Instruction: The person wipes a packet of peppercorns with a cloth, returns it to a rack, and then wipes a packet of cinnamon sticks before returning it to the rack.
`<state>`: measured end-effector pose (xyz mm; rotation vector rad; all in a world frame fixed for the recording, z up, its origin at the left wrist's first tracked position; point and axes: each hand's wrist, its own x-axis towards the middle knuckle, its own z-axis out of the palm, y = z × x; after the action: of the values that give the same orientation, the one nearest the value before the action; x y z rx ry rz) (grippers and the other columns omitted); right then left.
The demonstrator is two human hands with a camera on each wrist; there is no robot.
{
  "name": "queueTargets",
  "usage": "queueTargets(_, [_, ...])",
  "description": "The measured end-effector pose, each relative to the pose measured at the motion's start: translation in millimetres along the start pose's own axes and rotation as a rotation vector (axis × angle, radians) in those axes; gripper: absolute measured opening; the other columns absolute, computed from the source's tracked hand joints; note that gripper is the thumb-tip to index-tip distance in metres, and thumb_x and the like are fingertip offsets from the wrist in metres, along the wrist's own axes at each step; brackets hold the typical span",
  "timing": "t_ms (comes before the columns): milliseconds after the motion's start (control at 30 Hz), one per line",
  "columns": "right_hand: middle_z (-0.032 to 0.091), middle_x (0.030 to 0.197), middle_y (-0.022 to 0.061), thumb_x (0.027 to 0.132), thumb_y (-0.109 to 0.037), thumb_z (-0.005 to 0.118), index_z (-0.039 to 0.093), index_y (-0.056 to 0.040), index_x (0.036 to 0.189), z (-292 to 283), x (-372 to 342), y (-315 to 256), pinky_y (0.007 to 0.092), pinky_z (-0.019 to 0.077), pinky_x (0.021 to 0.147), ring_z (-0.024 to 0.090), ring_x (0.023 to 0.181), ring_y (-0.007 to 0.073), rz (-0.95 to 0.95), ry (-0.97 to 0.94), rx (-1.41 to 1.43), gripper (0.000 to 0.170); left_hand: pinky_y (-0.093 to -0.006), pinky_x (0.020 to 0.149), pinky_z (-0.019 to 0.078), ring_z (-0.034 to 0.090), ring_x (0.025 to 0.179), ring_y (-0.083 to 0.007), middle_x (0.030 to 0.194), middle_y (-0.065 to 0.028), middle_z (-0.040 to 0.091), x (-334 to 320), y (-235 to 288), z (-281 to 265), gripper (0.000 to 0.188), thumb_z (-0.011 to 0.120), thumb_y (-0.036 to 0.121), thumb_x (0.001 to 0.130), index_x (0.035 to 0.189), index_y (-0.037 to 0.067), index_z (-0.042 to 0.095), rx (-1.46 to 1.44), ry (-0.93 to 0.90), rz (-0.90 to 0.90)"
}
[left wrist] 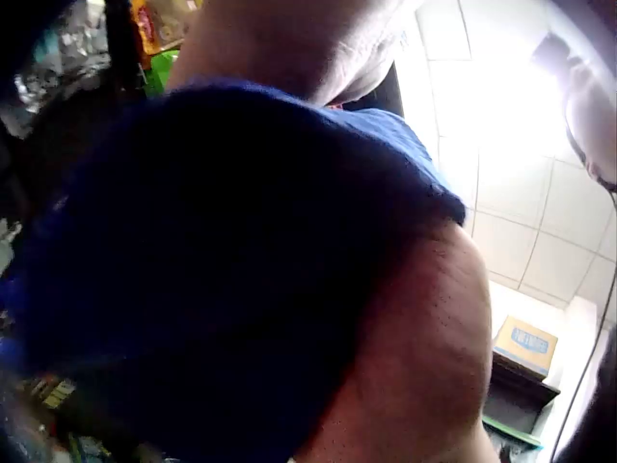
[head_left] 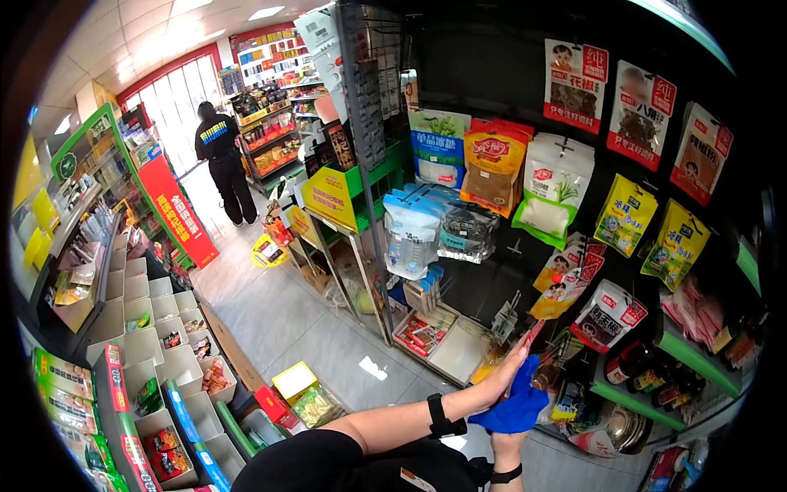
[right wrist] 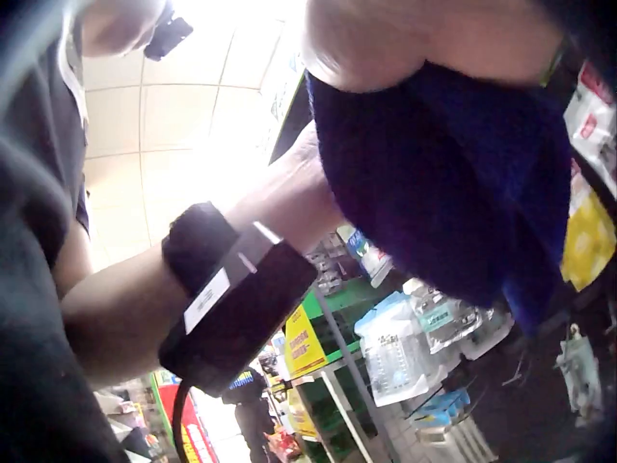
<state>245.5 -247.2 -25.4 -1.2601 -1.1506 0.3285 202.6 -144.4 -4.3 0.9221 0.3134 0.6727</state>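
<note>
A blue cloth [head_left: 520, 402] hangs in loose folds between my two hands, in front of the shelves. My left hand [head_left: 510, 369] lies along its upper left side, with the fingers stretched out towards the hanging packets. Below the cloth, my right hand [head_left: 508, 443] holds it from underneath, and the folds hide most of its fingers. The cloth [left wrist: 212, 260] fills much of the left wrist view and covers part of the hand there. In the right wrist view the cloth [right wrist: 443, 183] droops beneath the right hand [right wrist: 415, 43], close to the left forearm [right wrist: 280, 207].
Seasoning packets [head_left: 557, 283] hang on the dark rack ahead, beside bagged goods [head_left: 492, 164]. Bottles [head_left: 631, 361] stand on a green-edged shelf at right. White bins [head_left: 176, 365] of small packs line the left. A person [head_left: 220, 160] in black stands farther down the aisle.
</note>
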Motion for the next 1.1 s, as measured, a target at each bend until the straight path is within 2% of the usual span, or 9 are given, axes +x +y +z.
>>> queueTargets(67, [0.044,0.140,0.0170,0.079,-0.025,0.071,0.043,-0.0005,0.137,4.0,-5.8,9.7,0.0383,0.0320,0.106,0.044,0.128,0.0323,0.054,-0.096,0.064,0.070,-0.0284,0.099,0.0398,0.050,0.121,-0.0168,0.136,-0.0086,0.050,-0.3,10.4,-5.1,0.065,0.034,0.054,0.098,0.142,0.008,0.038,-0.219,0.045,-0.272])
queueTargets(167, [0.046,0.138,0.0191,0.077,-0.028,0.072,0.045,-0.0020,0.136,2.7,10.3,-12.6,0.0385,0.0353,0.104,0.046,0.125,0.0345,-0.099,-0.233,-0.367,0.070,-0.0288,0.088,0.0482,0.061,0.100,-0.0152,0.117,-0.0061,0.063,-0.7,17.3,-11.5,0.063,0.035,0.057,0.097,0.133,0.008,0.050,-0.382,-0.032,-0.212])
queueTargets(300, [0.052,0.129,0.0178,0.083,-0.024,0.063,0.049,-0.0016,0.130,-0.3,26.5,-20.5,0.0410,0.0386,0.100,0.052,0.115,0.0337,-0.142,-0.157,-0.347,0.054,-0.0301,0.088,0.0488,0.061,0.098,-0.0161,0.116,-0.0067,0.063,-12.9,15.5,-0.5,0.062,0.033,0.056,0.097,0.134,0.009,0.049,-0.406,0.012,-0.271])
queueTargets(533, [0.043,0.140,0.0192,0.087,-0.022,0.058,0.035,-0.0003,0.141,21.6,21.7,-12.1,0.0408,0.0286,0.109,0.041,0.129,0.0327,-0.036,0.043,-0.158,0.063,-0.0300,0.080,0.0522,0.064,0.089,-0.0161,0.106,-0.0089,0.066,-10.8,11.0,0.2,0.062,0.034,0.057,0.097,0.127,0.006,0.054,-0.388,-0.012,-0.235])
queueTargets(633, [0.041,0.141,0.0162,0.090,-0.021,0.058,0.031,-0.0008,0.143,26.9,15.9,-28.7,0.0389,0.0303,0.108,0.039,0.130,0.0276,-0.070,-0.068,-0.229,0.063,-0.0296,0.079,0.0525,0.065,0.089,-0.0176,0.109,-0.0099,0.066,-6.3,32.0,-2.6,0.063,0.035,0.055,0.097,0.127,0.004,0.054,-0.441,-0.030,-0.199])
queueTargets(700, [0.047,0.133,0.0209,0.079,-0.022,0.068,0.040,-0.0015,0.137,27.6,13.6,-16.3,0.0440,0.0321,0.105,0.045,0.122,0.0374,-0.165,-0.092,-0.351,0.068,-0.0296,0.079,0.0525,0.064,0.090,-0.0172,0.114,-0.0094,0.064,-5.9,32.6,2.4,0.063,0.036,0.056,0.096,0.128,0.004,0.053,-0.378,0.049,-0.126])
queueTargets(900, [0.042,0.138,0.0228,0.077,-0.027,0.068,0.047,-0.0036,0.133,8.4,38.8,-24.7,0.0459,0.0292,0.108,0.036,0.130,0.0409,-0.167,-0.060,-0.402,0.065,-0.0324,0.088,0.0504,0.061,0.099,-0.0177,0.110,-0.0077,0.064,-10.0,1.2,-28.0,0.060,0.038,0.054,0.096,0.127,0.005,0.053,-0.379,0.011,-0.289])
queueTargets(1000, [0.050,0.130,0.0231,0.075,-0.024,0.069,0.053,-0.0025,0.126,-2.5,44.6,-2.6,0.0472,0.0303,0.107,0.042,0.125,0.0416,-0.277,-0.002,-0.524,0.057,-0.0370,0.099,0.0445,0.057,0.112,-0.0242,0.126,-0.0135,0.056,-19.3,29.5,-6.0,0.063,0.032,0.052,0.098,0.134,0.002,0.044,-0.338,-0.015,-0.211])
queueTargets(1100, [0.057,0.122,0.0206,0.076,-0.021,0.068,0.055,-0.0024,0.122,1.8,37.6,8.2,0.0456,0.0289,0.109,0.046,0.121,0.0421,-0.070,0.050,-0.073,0.052,-0.0405,0.106,0.0375,0.049,0.124,-0.0298,0.137,-0.0180,0.047,-20.8,42.9,2.0,0.064,0.027,0.049,0.098,0.140,0.001,0.036,-0.372,-0.044,-0.117])
